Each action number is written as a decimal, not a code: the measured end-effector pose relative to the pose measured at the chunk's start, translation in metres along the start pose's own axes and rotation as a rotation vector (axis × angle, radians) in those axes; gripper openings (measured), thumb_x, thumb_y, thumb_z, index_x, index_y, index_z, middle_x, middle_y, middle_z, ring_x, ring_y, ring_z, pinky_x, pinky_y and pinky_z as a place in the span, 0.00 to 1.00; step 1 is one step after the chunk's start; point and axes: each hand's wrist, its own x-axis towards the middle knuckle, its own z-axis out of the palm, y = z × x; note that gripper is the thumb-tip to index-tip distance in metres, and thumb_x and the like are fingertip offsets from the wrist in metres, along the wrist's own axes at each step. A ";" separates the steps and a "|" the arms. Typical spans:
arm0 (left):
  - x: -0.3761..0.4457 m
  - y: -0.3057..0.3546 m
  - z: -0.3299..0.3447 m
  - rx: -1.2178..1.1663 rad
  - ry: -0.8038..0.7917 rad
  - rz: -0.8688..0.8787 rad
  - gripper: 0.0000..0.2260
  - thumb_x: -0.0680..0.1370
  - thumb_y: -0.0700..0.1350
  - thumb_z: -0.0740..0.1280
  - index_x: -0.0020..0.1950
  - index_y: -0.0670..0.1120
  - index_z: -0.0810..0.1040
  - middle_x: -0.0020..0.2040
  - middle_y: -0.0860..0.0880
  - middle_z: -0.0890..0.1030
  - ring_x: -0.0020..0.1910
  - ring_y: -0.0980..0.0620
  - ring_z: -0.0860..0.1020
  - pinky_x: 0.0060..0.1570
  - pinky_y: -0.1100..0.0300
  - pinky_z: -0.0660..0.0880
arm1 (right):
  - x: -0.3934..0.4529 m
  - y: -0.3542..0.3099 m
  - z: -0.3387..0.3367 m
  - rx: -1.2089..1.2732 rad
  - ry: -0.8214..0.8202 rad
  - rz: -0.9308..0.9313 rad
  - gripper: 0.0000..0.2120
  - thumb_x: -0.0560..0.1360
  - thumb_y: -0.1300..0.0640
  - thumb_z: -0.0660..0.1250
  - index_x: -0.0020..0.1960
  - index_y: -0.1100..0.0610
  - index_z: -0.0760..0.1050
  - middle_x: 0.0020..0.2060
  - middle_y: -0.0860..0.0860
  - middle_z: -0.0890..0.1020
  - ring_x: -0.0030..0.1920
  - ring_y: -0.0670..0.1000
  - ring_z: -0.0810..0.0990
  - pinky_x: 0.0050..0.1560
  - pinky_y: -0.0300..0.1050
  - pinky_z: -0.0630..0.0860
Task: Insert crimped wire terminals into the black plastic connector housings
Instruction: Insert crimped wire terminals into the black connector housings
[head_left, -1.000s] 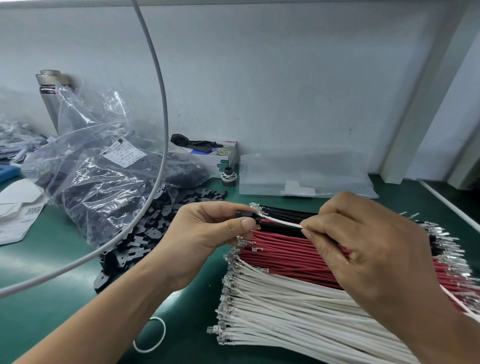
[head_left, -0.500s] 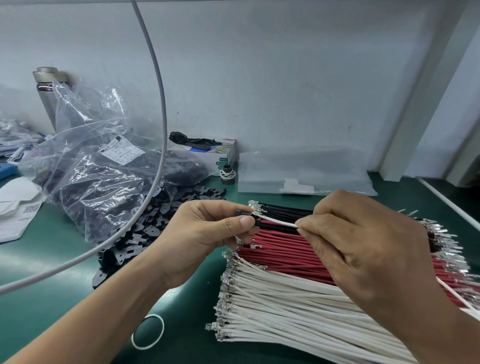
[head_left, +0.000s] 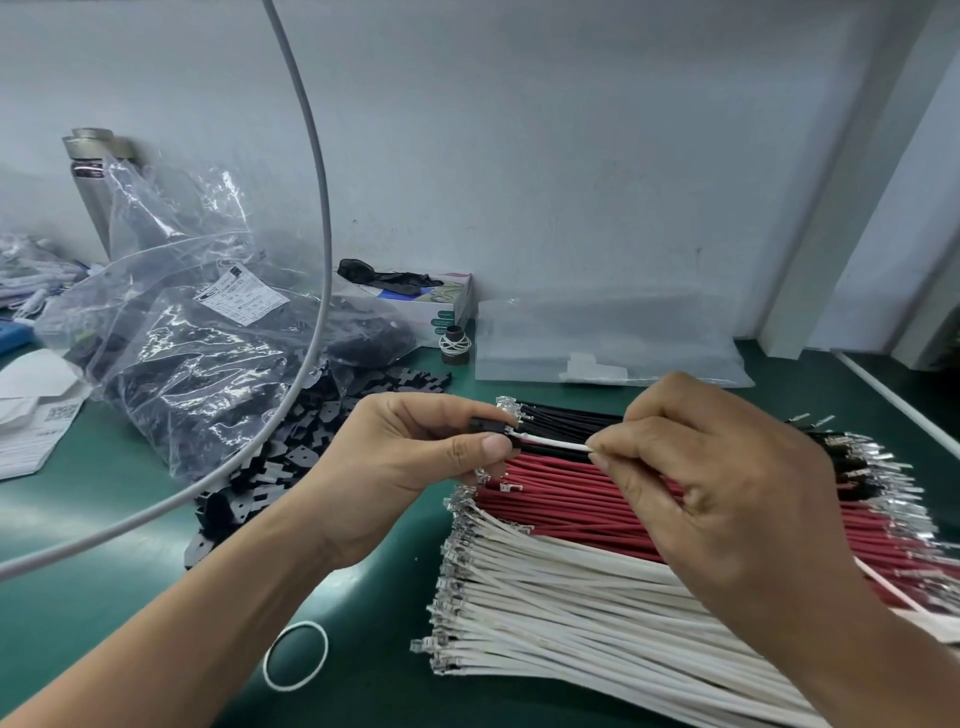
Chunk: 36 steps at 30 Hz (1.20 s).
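In the head view, mid-frame, your left hand pinches the black housing while your right hand grips the light, floppy white wire; hold it close behind the terminal.

- The black connector housing is mostly covered by the left hand (only a sliver shows).
- The white wire's terminal end cannot be seen.
- The label print on the plastic bag is too small to read.
- The grey cable runs off the top edge.
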 end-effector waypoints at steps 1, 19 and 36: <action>0.000 0.000 -0.001 0.006 -0.006 0.004 0.14 0.65 0.44 0.79 0.49 0.42 0.89 0.42 0.40 0.87 0.39 0.49 0.84 0.40 0.62 0.79 | -0.001 0.000 0.002 0.045 -0.003 0.033 0.05 0.77 0.55 0.71 0.44 0.51 0.84 0.38 0.43 0.77 0.36 0.45 0.78 0.34 0.46 0.76; -0.001 0.000 0.002 0.121 0.010 0.040 0.11 0.66 0.39 0.78 0.47 0.39 0.88 0.40 0.40 0.87 0.39 0.50 0.84 0.44 0.63 0.80 | -0.005 -0.003 0.012 0.098 0.055 0.127 0.05 0.76 0.57 0.70 0.43 0.55 0.83 0.39 0.45 0.77 0.37 0.46 0.76 0.37 0.43 0.74; -0.002 -0.004 0.005 0.124 -0.044 0.066 0.11 0.68 0.40 0.78 0.49 0.38 0.88 0.41 0.37 0.86 0.39 0.47 0.83 0.45 0.61 0.81 | -0.009 -0.014 0.024 0.249 -0.010 0.209 0.06 0.77 0.53 0.69 0.43 0.53 0.81 0.39 0.43 0.76 0.38 0.46 0.76 0.37 0.48 0.75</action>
